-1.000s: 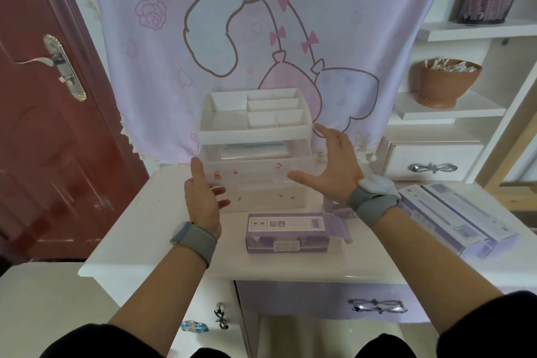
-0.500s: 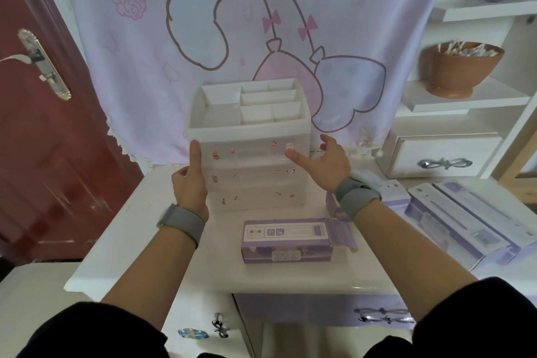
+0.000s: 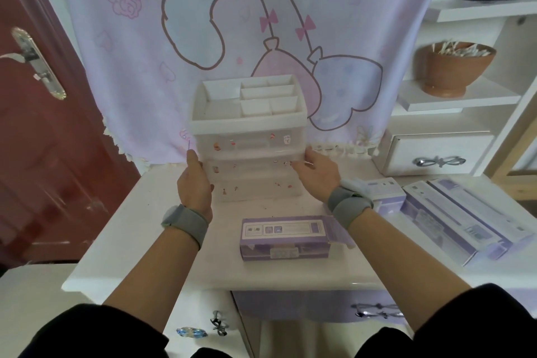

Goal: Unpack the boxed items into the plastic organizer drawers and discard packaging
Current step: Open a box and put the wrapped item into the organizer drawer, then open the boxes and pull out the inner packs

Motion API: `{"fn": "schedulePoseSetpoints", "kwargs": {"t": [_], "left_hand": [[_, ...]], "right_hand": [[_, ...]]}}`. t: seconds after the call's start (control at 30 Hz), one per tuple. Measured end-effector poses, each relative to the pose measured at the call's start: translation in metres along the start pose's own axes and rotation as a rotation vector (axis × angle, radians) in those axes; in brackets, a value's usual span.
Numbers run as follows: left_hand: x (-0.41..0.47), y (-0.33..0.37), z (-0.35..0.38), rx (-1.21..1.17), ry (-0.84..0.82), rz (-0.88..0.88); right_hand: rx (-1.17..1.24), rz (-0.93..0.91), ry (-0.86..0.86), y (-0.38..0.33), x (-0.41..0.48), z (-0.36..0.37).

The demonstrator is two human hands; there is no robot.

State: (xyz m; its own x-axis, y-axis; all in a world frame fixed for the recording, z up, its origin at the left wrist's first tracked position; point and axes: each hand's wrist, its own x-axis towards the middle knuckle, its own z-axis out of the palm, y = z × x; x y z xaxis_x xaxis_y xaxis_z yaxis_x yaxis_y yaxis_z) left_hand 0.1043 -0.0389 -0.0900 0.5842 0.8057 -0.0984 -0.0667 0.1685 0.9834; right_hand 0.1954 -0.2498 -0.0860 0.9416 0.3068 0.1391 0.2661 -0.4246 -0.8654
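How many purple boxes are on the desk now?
4 purple boxes: centre box in front, small box behind the right wrist, two long boxes side by side at far right. More may be hidden.

Your counter (image 3: 139, 229) carries the organizer (image 3: 250, 151) at the back, a purple box (image 3: 286, 241) in front of it, plus a small box (image 3: 385, 192) and two long boxes (image 3: 465, 224) at right.
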Motion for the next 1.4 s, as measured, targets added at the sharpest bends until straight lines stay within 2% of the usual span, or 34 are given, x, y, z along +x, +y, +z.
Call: {"fn": "schedulePoseSetpoints", "kwargs": {"t": [0.2, 0.37, 0.53, 0.6, 0.7, 0.8, 0.87, 0.97, 1.27, 1.4], "left_hand": [[-0.011, -0.004, -0.015, 0.094, 0.043, 0.020], [-0.026, -0.007, -0.026, 0.080, 0.030, -0.006], [-0.038, -0.029, -0.029, 0.359, 0.001, 0.108], [-0.048, -0.037, -0.027, 0.439, -0.086, 0.171], [-0.068, -0.046, -0.023, 0.568, -0.374, 0.263], [-0.083, -0.055, -0.024, 0.774, -0.610, 0.359], [-0.087, -0.059, -0.026, 0.913, -0.680, 0.456], [-0.084, -0.059, -0.032, 0.971, -0.642, 0.547], [-0.052, -0.046, -0.085, 1.018, -0.469, 0.482], [-0.037, -0.035, -0.103, 1.160, -0.292, 0.487]], "right_hand": [[0.020, 0.046, 0.033, 0.009, -0.016, -0.006], [0.030, 0.024, -0.024, 0.016, -0.030, -0.020], [-0.092, 0.015, -0.002, 0.038, -0.040, -0.033], [-0.129, 0.008, 0.052, 0.047, -0.045, -0.040], [-0.354, -0.018, 0.124, 0.063, -0.049, -0.052], [-0.644, 0.049, 0.031, 0.075, -0.052, -0.061], [-0.785, 0.073, -0.071, 0.081, -0.054, -0.062], [-0.896, 0.039, -0.085, 0.082, -0.056, -0.063], [-0.890, -0.112, 0.034, 0.072, -0.068, -0.053], [-0.786, -0.136, -0.018, 0.062, -0.069, -0.043]]}}
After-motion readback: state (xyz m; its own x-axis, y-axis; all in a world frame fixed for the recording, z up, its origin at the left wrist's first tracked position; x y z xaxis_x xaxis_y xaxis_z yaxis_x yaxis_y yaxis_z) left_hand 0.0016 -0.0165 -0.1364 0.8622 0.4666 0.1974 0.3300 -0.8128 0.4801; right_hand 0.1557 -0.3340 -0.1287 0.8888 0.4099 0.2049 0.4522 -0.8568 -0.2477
